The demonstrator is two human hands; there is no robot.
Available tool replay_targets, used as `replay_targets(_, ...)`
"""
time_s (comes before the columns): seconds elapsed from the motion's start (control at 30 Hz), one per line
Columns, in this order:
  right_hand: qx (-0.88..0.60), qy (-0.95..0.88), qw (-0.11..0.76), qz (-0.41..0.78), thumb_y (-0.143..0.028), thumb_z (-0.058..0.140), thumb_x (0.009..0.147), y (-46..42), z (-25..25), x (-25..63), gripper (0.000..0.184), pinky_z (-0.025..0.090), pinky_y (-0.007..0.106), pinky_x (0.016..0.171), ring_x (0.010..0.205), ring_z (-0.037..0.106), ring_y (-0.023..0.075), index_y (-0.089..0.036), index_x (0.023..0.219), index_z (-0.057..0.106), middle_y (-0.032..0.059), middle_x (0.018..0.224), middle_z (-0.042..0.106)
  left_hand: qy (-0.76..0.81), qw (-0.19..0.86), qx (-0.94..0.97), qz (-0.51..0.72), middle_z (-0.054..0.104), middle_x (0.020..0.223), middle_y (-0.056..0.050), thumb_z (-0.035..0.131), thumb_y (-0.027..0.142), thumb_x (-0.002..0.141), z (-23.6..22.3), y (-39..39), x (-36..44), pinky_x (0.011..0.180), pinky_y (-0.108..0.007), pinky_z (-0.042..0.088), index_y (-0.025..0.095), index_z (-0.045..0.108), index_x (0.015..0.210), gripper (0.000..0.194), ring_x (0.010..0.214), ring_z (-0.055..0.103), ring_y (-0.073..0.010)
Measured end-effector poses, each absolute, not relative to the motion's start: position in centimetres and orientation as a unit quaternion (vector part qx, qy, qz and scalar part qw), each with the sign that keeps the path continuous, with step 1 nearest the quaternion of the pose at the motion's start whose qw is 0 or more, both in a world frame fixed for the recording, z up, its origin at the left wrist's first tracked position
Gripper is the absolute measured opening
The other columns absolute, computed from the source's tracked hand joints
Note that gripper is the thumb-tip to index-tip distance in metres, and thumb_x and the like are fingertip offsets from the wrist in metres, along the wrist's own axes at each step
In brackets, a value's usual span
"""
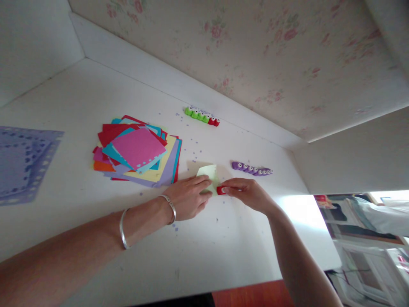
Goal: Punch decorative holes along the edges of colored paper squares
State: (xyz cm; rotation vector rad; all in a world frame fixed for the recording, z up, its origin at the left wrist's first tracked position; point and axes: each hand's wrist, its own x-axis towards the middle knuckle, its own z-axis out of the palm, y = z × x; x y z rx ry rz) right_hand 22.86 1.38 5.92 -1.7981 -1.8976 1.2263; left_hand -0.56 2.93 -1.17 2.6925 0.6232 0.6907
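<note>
A pale green sheet of paper (pixel 207 171) is held in my left hand (pixel 188 198), whose fingers lie over its near part. My right hand (pixel 247 192) pinches a small red craft punch (pixel 220 190) between thumb and fingers. The punch sits at the right edge of the green sheet; whether the paper is inside its slot I cannot tell. Left of the sheet lies a loose pile of coloured paper (pixel 139 147), with a pink piece on top showing punched holes along one edge.
Green and red punches (pixel 201 116) stand in a row near the back ledge. A row of purple punches (pixel 252 169) stands to the right. Purple sheets with punched borders (pixel 28 166) lie at far left. Small purple paper bits are scattered over the white table (pixel 79 98).
</note>
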Motion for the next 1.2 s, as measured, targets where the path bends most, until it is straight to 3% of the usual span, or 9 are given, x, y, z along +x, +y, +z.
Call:
replay_targets(0.23, -0.651, -0.626, 0.076, 0.423, -0.039, 0.067, 0.077, 2.1, 6.4, 22.6, 0.018, 0.052, 0.028, 0.062, 0.074, 0.067, 0.0182, -0.029, 0.089, 0.076, 0.0008, 0.083, 0.075, 0.21, 0.137, 0.941, 0.228, 0.055, 0.129, -0.011, 0.05, 0.026, 0.091, -1.3, 3.0, -0.6, 0.104, -0.039, 0.037, 0.016, 0.065, 0.109, 0.025, 0.128, 0.041, -0.0242)
replay_targets(0.4, -0.635, -0.648, 0.035, 0.419, -0.04, 0.071, 0.074, 3.2, 6.2, 22.9, 0.018, 0.043, 0.026, 0.046, 0.054, 0.059, 0.0136, -0.029, 0.087, 0.078, -0.0005, 0.066, 0.071, 0.213, 0.153, 0.94, 0.219, 0.055, 0.129, -0.013, 0.048, 0.025, 0.092, -1.2, 3.0, -0.6, 0.105, -0.041, 0.037, 0.016, 0.065, 0.11, 0.026, 0.129, 0.04, -0.0252)
replay_targets(0.77, -0.665, -0.657, -0.023, 0.355, -0.03, 0.07, 0.071, 4.1, 6.6, 21.7, 0.011, 0.03, 0.027, 0.041, 0.038, 0.041, 0.0086, -0.026, 0.076, 0.079, -0.0025, 0.047, 0.059, 0.218, 0.143, 0.939, 0.226, 0.053, 0.131, -0.012, 0.051, 0.022, 0.09, -1.0, 2.8, -0.5, 0.106, -0.039, 0.037, 0.016, 0.065, 0.11, 0.026, 0.13, 0.04, -0.0249)
replay_targets(0.97, -0.671, -0.642, -0.037, 0.369, -0.035, 0.07, 0.071, 4.1, 7.1, 21.9, 0.017, 0.033, 0.025, 0.044, 0.044, 0.046, 0.0097, -0.025, 0.081, 0.079, -0.0002, 0.053, 0.062, 0.222, 0.14, 0.938, 0.225, 0.055, 0.129, -0.012, 0.05, 0.023, 0.091, -0.8, 2.8, -0.5, 0.106, -0.038, 0.037, 0.017, 0.065, 0.111, 0.026, 0.129, 0.041, -0.024)
replay_targets(1.1, -0.657, -0.608, -0.037, 0.444, -0.045, 0.069, 0.071, 4.1, 7.5, 22.6, 0.03, 0.045, 0.026, 0.055, 0.064, 0.061, 0.0163, -0.025, 0.093, 0.077, 0.0049, 0.072, 0.071, 0.218, 0.137, 0.94, 0.224, 0.055, 0.129, -0.011, 0.048, 0.022, 0.091, -0.8, 2.8, -0.5, 0.106, -0.037, 0.037, 0.017, 0.065, 0.111, 0.026, 0.129, 0.041, -0.0228)
replay_targets(1.2, -0.643, -0.602, -0.033, 0.471, -0.045, 0.068, 0.073, 4.0, 8.0, 23.1, 0.031, 0.048, 0.028, 0.063, 0.076, 0.064, 0.019, -0.025, 0.096, 0.076, 0.0062, 0.081, 0.073, 0.22, 0.131, 0.941, 0.221, 0.055, 0.129, -0.011, 0.047, 0.023, 0.092, -0.7, 2.8, -0.5, 0.106, -0.037, 0.037, 0.017, 0.065, 0.111, 0.026, 0.129, 0.041, -0.0225)
